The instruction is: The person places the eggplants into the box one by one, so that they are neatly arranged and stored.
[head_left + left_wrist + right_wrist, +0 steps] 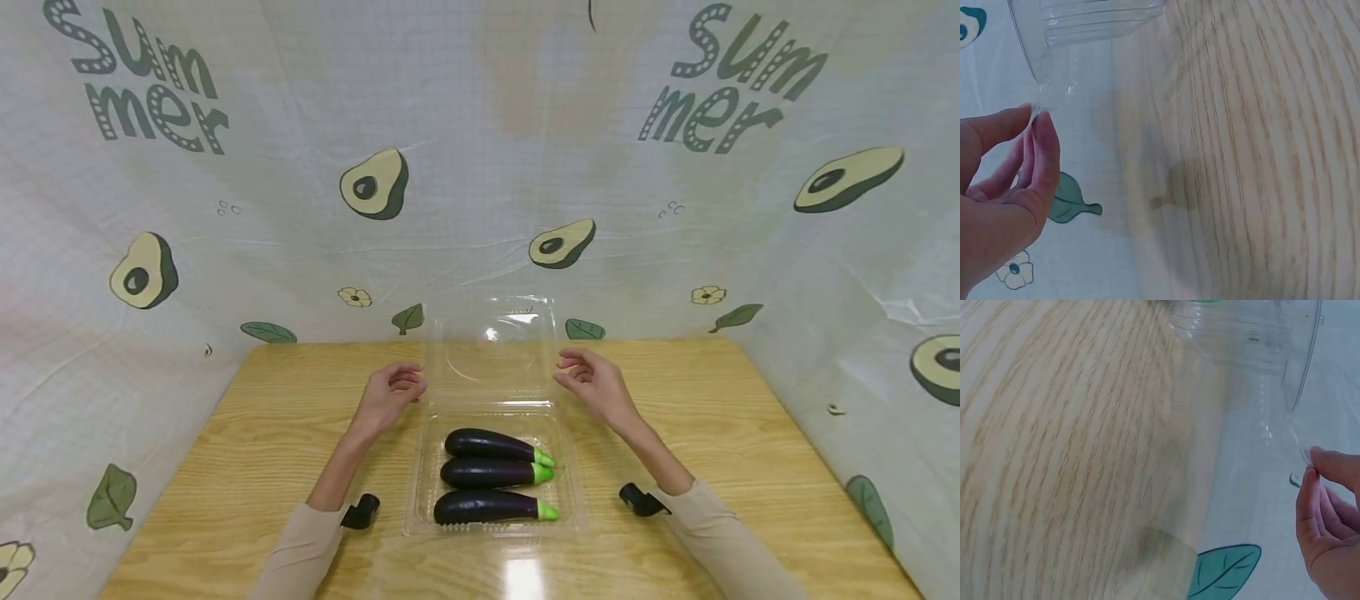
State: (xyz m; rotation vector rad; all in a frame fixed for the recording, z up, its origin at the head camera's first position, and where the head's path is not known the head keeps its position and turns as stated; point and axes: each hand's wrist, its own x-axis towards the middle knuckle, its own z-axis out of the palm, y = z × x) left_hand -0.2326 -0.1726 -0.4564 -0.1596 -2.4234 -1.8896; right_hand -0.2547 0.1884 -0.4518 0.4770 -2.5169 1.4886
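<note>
A clear plastic clamshell container lies on the table, its base [417,492] toward me and its hinged lid [491,354] raised at the far side. Three dark eggplants with green stem ends lie side by side in the base: a far one [491,445], a middle one [491,473] and a near one [487,507]. At the lid's left side, my left hand [386,396] pinches the clear edge between thumb and fingertip, as the left wrist view shows. My right hand [597,390] pinches the lid's right edge the same way, visible in the right wrist view.
The light wooden table [285,450] ends at a pale curtain [465,192] printed with avocados and leaves, which hangs behind and along both sides. A small black camera mount sits on the left wrist [362,512] and another on the right wrist [640,499].
</note>
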